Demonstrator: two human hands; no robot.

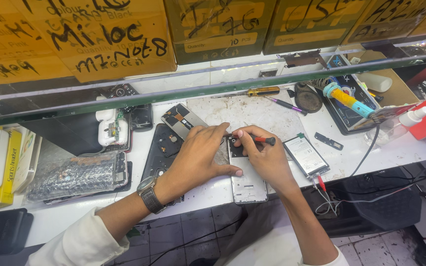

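Both hands work on the phone frame (246,172) — left hand (200,155) presses it down, right hand (265,157) grips a small screwdriver (257,139). Unscrewing seems in progress; next needs a steady tip.

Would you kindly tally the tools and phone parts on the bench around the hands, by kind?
Screwdrivers: 2, a red-handled one in the right hand, a yellow-handled one at the back.
Soldering iron: 1.
Phone frame under the left hand: 1.
Black back cover: 1.
Battery: 1.
Total: 6.
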